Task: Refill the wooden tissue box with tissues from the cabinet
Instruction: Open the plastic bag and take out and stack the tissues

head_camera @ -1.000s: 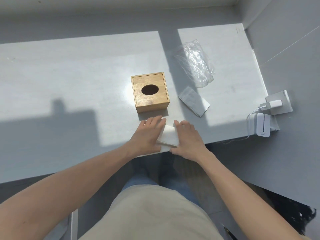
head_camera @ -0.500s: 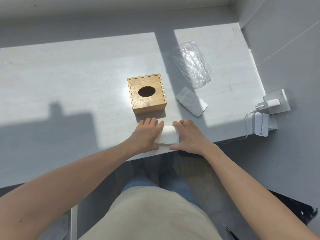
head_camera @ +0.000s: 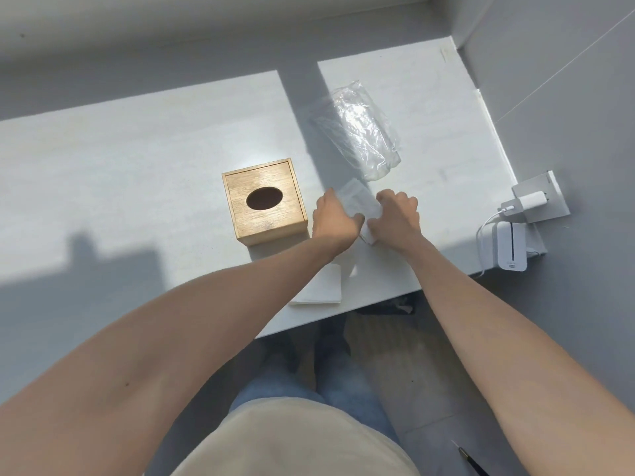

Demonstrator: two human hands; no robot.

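Observation:
The wooden tissue box stands upright on the white table, its lid on and its oval slot dark. Just right of it lies a second stack of white tissues. My left hand and my right hand grip that stack from either side. A folded stack of white tissues lies flat near the table's front edge, partly hidden under my left forearm.
A crumpled clear plastic wrapper lies behind the hands. At the right edge are a wall socket with a white charger and a white device on a cable. The floor and my legs show below the table edge.
Both hands let go of the folded tissue stack at the front edge and moved up and to the right onto the second stack beside the box. The head camera shifted.

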